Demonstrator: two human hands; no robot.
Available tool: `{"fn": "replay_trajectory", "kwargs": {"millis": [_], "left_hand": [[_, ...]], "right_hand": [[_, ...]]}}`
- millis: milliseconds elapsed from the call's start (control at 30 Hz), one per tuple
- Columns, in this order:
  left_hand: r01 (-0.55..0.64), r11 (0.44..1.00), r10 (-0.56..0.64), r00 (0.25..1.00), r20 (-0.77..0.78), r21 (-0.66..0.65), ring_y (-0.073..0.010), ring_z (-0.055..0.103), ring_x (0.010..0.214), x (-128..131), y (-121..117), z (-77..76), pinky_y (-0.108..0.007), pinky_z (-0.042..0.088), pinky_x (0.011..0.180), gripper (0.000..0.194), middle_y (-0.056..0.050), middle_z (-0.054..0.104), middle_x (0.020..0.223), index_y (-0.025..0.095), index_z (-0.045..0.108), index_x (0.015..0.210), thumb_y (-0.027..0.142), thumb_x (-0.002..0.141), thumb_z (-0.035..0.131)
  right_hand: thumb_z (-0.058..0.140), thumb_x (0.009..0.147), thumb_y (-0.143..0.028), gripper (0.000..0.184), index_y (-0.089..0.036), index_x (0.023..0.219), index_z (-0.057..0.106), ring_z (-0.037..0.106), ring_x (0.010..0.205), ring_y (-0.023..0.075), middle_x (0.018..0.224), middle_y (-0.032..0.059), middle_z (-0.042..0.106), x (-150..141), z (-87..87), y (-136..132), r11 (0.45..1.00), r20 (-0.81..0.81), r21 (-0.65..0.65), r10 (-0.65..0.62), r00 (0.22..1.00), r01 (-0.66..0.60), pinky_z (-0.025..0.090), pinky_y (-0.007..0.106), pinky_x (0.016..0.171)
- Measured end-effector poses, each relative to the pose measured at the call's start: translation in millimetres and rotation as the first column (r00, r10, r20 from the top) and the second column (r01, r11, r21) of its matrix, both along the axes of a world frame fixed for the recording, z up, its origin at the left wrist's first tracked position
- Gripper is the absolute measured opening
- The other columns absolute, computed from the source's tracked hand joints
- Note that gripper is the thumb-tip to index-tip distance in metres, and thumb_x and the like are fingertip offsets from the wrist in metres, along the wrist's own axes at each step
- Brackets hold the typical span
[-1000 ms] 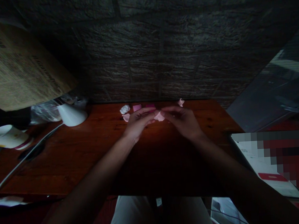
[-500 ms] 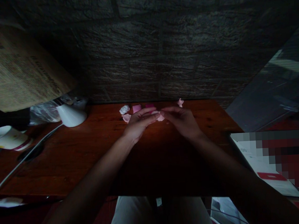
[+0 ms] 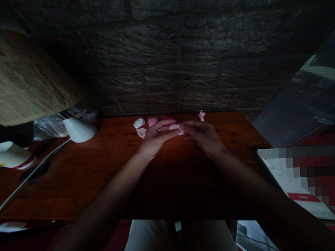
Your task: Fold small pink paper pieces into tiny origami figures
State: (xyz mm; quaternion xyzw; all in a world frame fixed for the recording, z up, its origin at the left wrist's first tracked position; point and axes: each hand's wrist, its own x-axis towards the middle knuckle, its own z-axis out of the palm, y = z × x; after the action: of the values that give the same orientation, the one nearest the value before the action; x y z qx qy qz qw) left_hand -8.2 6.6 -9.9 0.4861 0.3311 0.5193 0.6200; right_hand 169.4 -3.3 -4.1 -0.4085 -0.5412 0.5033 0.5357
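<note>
Between my two hands is a small pale pink piece, soft-looking like modelling clay. My left hand grips its left side between thumb and fingers. The fingertips of my right hand pinch its right end. Just beyond my left hand lie a white crumpled lump, a pale pink lump and a flat pink block. A darker magenta block is partly hidden by my left fingers. Past my right hand stands a small pale pink shaped piece.
On the left of the wooden table are a lamp with a white base and a printed shade, its cable, and a paper cup. A brick wall rises behind. A tablet-like screen lies at the right.
My right fingers have curled more around the pink piece, and it has turned slightly between my hands. The other things on the table stay where they were.
</note>
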Motion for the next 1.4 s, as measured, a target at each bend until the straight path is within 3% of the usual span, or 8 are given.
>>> {"fn": "replay_trajectory", "kwargs": {"millis": [300,467,667,1133,1400], "left_hand": [[0.012,1.0,-0.012,0.998,0.064,0.004,-0.0179,0.074,0.098,-0.2,-0.2,1.1,-0.035,0.052,0.1,0.034,-0.006,0.08,0.101,0.018,0.079,0.103,0.022,0.072,0.09],[-0.004,0.998,0.001,0.999,0.052,0.069,-0.0188,0.075,0.094,1.0,-2.8,2.1,-0.039,0.054,0.1,0.049,-0.003,0.081,0.099,0.022,0.076,0.11,0.017,0.064,0.094],[-0.044,0.993,0.039,0.998,0.049,0.113,-0.019,0.076,0.09,2.8,-2.9,1.0,-0.04,0.055,0.098,0.045,-0.003,0.081,0.094,0.021,0.076,0.108,0.02,0.067,0.093],[-0.061,0.993,0.058,0.998,0.032,0.096,-0.0213,0.076,0.095,3.9,-6.8,5.4,-0.042,0.055,0.101,0.047,-0.004,0.081,0.096,0.021,0.074,0.109,0.021,0.066,0.093],[-0.075,0.994,0.07,0.996,0.051,0.083,-0.0216,0.076,0.096,4.8,-5.2,1.8,-0.044,0.054,0.104,0.053,-0.003,0.082,0.096,0.021,0.073,0.111,0.021,0.063,0.095]], "right_hand": [[0.092,0.06,-0.051,0.038,-0.022,0.082,0.081,0.066,0.074,0.0151,0.083,0.0032,0.076,-1.9,0.9,-1.1,0.995,-0.112,-0.094,0.009,0.994,-0.02,0.058,0.032,0.072],[0.093,0.059,-0.05,0.039,-0.022,0.083,0.08,0.069,0.079,0.0158,0.083,0.0034,0.077,-1.7,-0.5,-0.2,0.991,-0.176,-0.132,0.005,0.984,-0.029,0.06,0.032,0.077],[0.092,0.062,-0.049,0.036,-0.023,0.084,0.081,0.07,0.078,0.0159,0.084,0.0032,0.077,-2.4,-0.5,-2.6,0.986,-0.183,-0.149,0.041,0.982,-0.069,0.06,0.033,0.078],[0.088,0.067,-0.055,0.038,-0.023,0.084,0.08,0.069,0.077,0.0161,0.084,0.004,0.076,-3.7,-4.7,-1.0,0.995,-0.118,-0.088,0.029,0.993,-0.039,0.06,0.035,0.076],[0.083,0.074,-0.056,0.038,-0.021,0.088,0.078,0.068,0.074,0.0165,0.082,0.0037,0.075,-7.0,-3.5,-4.7,0.998,-0.04,0.011,-0.068,0.997,0.069,0.058,0.034,0.072]]}}
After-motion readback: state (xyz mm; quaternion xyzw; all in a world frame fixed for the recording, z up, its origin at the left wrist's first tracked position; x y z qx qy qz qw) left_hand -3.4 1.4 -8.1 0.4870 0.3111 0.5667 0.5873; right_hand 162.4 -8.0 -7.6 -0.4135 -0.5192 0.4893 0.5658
